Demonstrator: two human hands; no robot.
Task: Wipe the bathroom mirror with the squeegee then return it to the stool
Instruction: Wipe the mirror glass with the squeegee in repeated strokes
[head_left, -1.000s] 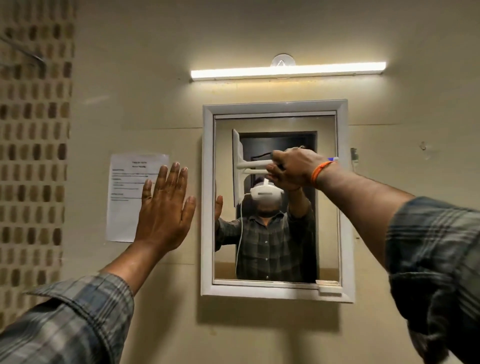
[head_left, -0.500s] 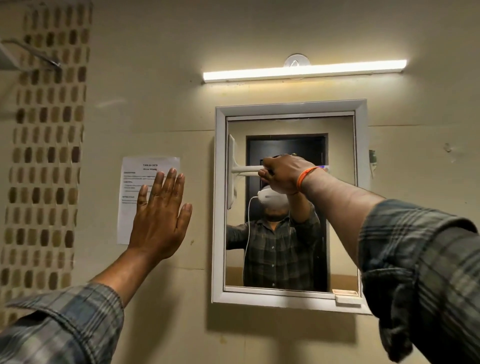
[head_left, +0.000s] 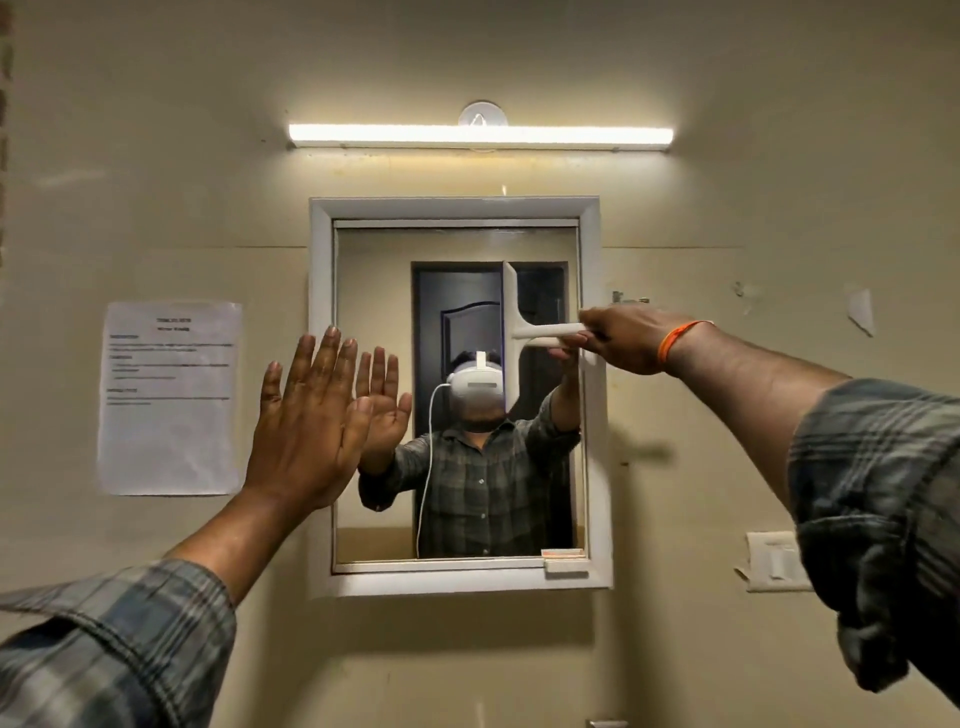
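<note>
A white-framed mirror (head_left: 592, 467) hangs on the beige wall. My right hand (head_left: 626, 340), with an orange band at the wrist, grips the handle of a white squeegee (head_left: 511, 332). Its blade stands upright against the glass in the right half of the mirror. My left hand (head_left: 311, 415) is raised with straight fingers at the mirror's left frame edge, palm toward the wall. The stool is out of view.
A lit tube light (head_left: 480, 136) runs above the mirror. A printed paper notice (head_left: 169, 397) is stuck to the wall on the left. A switch plate (head_left: 776, 561) sits on the wall at lower right, partly behind my right sleeve.
The squeegee has travelled from the mirror's left edge to its right half, pulled by my right hand. My left hand has shifted right, from beside the notice to the mirror's left frame.
</note>
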